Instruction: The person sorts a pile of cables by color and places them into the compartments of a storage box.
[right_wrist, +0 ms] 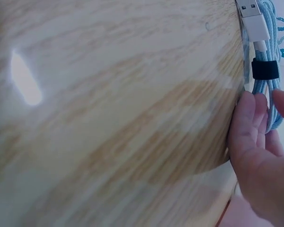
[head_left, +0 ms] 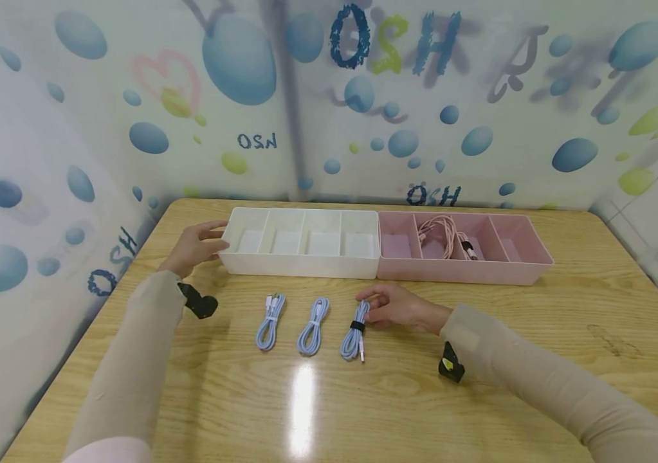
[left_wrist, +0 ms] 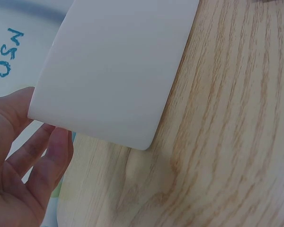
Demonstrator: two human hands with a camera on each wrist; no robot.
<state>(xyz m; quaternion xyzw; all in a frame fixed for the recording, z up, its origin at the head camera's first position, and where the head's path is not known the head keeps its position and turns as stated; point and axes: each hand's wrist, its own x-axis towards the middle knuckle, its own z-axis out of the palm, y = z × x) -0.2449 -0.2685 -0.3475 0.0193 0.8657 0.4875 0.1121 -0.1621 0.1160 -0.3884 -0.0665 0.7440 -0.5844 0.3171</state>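
Observation:
My left hand (head_left: 192, 247) touches the left end of a white divided box (head_left: 300, 265), its fingers spread near the box's corner. In the left wrist view, the fingertips (left_wrist: 60, 142) lie against the end of that box (left_wrist: 116, 80). With the fingers and thumb of my right hand (head_left: 399, 305) I pinch the upper end of a coiled light-blue cable (head_left: 352, 344), bound by a black strap (right_wrist: 265, 69). A USB plug (right_wrist: 253, 21) shows beyond the strap in the right wrist view. Beside it on the table lie another blue cable (head_left: 309, 337) and a third blue cable (head_left: 267, 331).
A pink divided box (head_left: 462, 270) stands end to end with the white one. Inside it are a coiled pink cable (head_left: 449, 236) and another pink cable with a black strap (head_left: 467, 247). Behind the wooden table (head_left: 236, 405) hangs a patterned curtain (head_left: 329, 116).

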